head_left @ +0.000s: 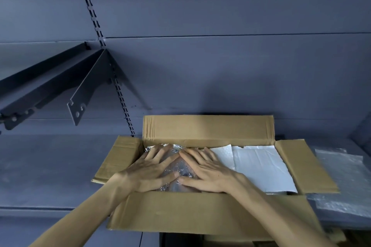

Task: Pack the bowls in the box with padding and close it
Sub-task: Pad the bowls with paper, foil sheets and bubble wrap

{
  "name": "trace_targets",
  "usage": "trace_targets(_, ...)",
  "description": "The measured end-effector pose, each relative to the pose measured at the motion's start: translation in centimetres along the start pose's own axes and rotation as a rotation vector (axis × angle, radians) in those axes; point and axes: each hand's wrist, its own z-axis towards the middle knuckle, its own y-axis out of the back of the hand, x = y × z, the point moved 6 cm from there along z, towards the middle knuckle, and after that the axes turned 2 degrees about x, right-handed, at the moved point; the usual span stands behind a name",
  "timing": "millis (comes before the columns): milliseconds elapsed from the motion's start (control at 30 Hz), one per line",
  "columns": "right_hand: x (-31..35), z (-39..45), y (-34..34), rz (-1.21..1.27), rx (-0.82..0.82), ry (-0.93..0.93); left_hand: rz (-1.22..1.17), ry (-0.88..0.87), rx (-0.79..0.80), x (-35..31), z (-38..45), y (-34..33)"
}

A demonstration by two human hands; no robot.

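An open cardboard box (208,128) stands on a grey shelf with all its flaps spread out. In its left half lies a crinkled, shiny sheet of padding (178,166). My left hand (149,170) and my right hand (208,170) both press flat on that sheet, fingers straight and spread, fingertips nearly meeting. A white foam sheet (259,166) covers the right half of the box. No bowl shows; whatever lies under the padding is hidden.
More bubble-wrap sheets (345,178) lie on the grey shelf (50,166) to the right of the box. A dark metal shelf bracket (84,90) juts out from the back wall at upper left. The box's front flap (200,212) hangs over the shelf edge.
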Motion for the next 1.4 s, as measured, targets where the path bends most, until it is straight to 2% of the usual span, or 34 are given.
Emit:
trace_targets(67, 0.4, -0.5, 0.6, 0.010, -0.045, 0.017, -0.007, -0.024, -0.065, -0.2, -0.4, 0.5)
trace_targets(233, 1.0, -1.5, 4.1, 0.078, -0.261, 0.061, -0.008, -0.102, -0.512, -1.1, -2.0, 4.4)
trace_targets(367, -0.3, -2.7, 6.5, 0.118, -0.345, 0.037, -0.049, -0.142, -0.567, -2.6, -1.8, 6.5)
trace_targets(533, -6.7, -8.3, 9.1, 0.080, -0.472, -0.170, -0.039, -0.158, -0.558, -6.8, 0.6, 7.8)
trace_targets(633, -13.0, -15.0, 10.3, 0.030, -0.601, -0.411, -0.057, -0.203, -0.566, -9.5, 2.9, 8.1)
trace_targets(733, -19.2, -23.2, 10.2, 0.049, -0.736, -0.730, -0.073, -0.292, -0.572, -13.4, 5.4, 8.2)
trace_targets(833, -23.9, -30.3, 6.8, 0.170, -0.715, -1.100, -0.107, -0.362, -0.547, -17.9, 8.0, 8.4)
trace_targets(900, -25.5, -33.3, 3.2, 0.298, -0.624, -1.251, -0.109, -0.414, -0.519, -21.1, 9.7, 8.5)
trace_targets(1033, -26.2, -35.7, -1.8, 0.373, -0.467, -1.321, -0.111, -0.511, -0.439, -26.8, 12.4, 8.2)
trace_targets(1167, -25.4, -34.3, -1.3, 0.249, -0.523, -1.277, -0.094, -0.551, -0.384, -30.6, 14.5, 7.8)
trace_targets(1300, -24.6, -30.2, 0.4, 0.381, -0.623, -1.174, -0.044, -0.560, -0.349, -32.5, 15.1, 7.3)
trace_targets(1400, -24.5, -27.7, 0.8, 0.401, -0.571, -1.210, -0.023, -0.563, -0.354, -32.4, 14.6, 7.5)
